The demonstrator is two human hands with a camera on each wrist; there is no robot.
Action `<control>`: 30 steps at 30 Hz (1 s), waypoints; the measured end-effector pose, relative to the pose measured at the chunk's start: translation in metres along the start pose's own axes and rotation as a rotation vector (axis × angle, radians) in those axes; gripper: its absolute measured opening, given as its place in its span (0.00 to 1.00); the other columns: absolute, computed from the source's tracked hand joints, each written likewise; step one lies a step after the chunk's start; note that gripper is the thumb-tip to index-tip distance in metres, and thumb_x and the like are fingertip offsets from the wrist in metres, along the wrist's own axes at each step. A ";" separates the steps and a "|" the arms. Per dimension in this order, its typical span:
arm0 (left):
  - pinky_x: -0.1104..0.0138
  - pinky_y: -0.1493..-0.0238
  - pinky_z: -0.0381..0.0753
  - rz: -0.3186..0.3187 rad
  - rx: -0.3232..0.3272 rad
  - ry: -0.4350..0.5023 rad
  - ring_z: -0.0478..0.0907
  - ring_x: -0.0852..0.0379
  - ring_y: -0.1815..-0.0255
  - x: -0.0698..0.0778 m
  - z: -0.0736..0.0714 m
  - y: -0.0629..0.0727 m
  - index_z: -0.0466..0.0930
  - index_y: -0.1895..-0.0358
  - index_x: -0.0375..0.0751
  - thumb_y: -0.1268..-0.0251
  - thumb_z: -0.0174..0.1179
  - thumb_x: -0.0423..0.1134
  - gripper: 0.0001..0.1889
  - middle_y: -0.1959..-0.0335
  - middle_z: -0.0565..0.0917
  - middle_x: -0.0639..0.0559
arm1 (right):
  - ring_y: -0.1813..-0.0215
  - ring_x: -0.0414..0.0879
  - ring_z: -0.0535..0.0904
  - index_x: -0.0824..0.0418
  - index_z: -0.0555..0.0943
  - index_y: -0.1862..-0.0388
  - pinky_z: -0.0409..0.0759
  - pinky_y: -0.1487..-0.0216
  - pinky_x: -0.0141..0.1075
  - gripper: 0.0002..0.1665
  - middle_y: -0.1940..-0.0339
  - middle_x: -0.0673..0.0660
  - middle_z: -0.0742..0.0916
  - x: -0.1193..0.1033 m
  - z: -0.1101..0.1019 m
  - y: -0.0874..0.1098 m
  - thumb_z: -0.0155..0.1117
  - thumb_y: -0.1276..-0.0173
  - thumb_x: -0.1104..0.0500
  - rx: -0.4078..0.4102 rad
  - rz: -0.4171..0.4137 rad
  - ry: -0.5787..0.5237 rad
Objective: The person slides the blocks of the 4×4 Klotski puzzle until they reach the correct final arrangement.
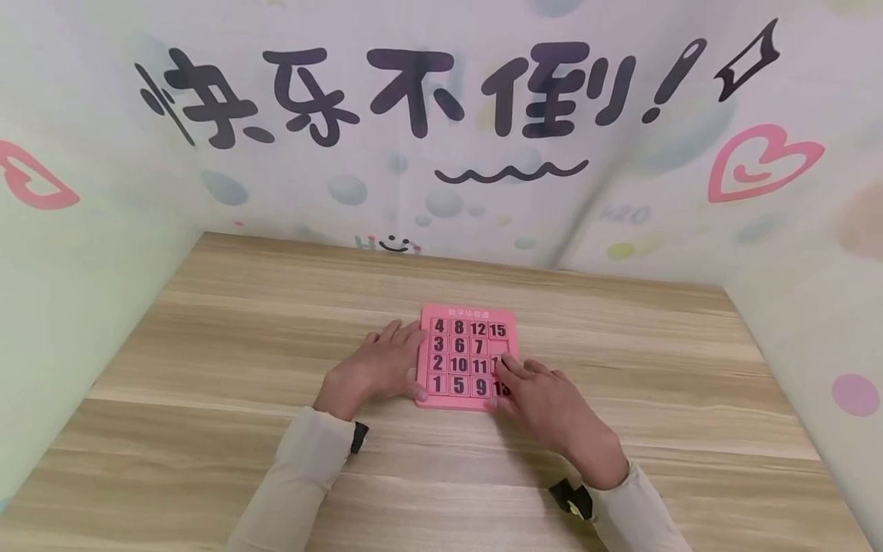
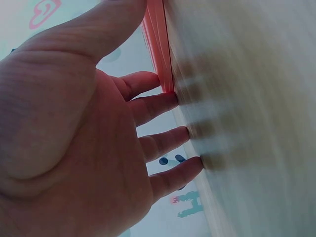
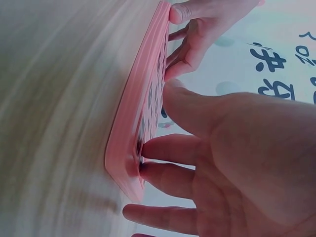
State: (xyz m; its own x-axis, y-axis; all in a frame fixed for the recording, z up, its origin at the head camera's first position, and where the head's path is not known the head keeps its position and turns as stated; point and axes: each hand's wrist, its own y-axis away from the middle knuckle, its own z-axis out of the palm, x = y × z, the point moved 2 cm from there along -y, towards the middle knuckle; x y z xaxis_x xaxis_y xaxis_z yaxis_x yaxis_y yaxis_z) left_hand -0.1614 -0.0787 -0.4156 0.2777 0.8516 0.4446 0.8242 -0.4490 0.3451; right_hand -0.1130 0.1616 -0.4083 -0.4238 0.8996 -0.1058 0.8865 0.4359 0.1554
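Observation:
A pink number slide puzzle lies flat on the table, its tiles printed with black numerals. One slot shows bare at the right end of the second row, below the 15 tile. My left hand rests along the puzzle's left edge, thumb at the lower corner. The left wrist view shows its fingers spread and fairly straight, some tips down at the tabletop. My right hand touches the right column with its fingertips, partly covering the two lower tiles there. In the right wrist view, two fingers reach the tile face.
The wood-grain table extends around the puzzle on all sides. Behind it stands a pale printed wall with large black characters, and further wall panels rise at left and right. Both forearms wear light sleeves with dark bands at the wrists.

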 end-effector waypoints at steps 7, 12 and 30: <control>0.42 0.22 0.45 0.006 0.006 0.004 0.39 0.39 0.18 -0.001 0.000 0.000 0.51 0.21 0.40 0.44 0.71 0.53 0.52 0.18 0.48 0.43 | 0.29 0.64 0.70 0.60 0.71 0.28 0.70 0.34 0.62 0.38 0.26 0.59 0.72 -0.001 -0.001 0.000 0.53 0.26 0.37 -0.023 0.003 0.002; 0.42 0.22 0.45 0.004 0.006 0.003 0.39 0.39 0.18 -0.001 0.000 0.000 0.51 0.21 0.40 0.44 0.71 0.53 0.51 0.18 0.48 0.43 | 0.30 0.64 0.71 0.60 0.72 0.29 0.71 0.34 0.62 0.37 0.27 0.59 0.73 -0.002 -0.003 0.000 0.53 0.27 0.37 -0.027 -0.002 0.013; 0.42 0.22 0.45 0.004 -0.005 -0.002 0.39 0.38 0.18 -0.001 0.000 -0.001 0.51 0.21 0.40 0.44 0.71 0.53 0.52 0.18 0.47 0.43 | 0.29 0.65 0.69 0.59 0.71 0.28 0.71 0.35 0.63 0.34 0.25 0.60 0.71 -0.003 -0.007 0.004 0.52 0.24 0.40 -0.062 -0.021 0.012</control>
State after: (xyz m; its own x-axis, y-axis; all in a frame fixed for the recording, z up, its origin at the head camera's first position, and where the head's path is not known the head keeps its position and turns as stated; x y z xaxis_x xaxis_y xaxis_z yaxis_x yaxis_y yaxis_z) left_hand -0.1625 -0.0790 -0.4163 0.2817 0.8504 0.4444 0.8209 -0.4534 0.3471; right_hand -0.1096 0.1605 -0.4003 -0.4452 0.8901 -0.0977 0.8642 0.4557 0.2133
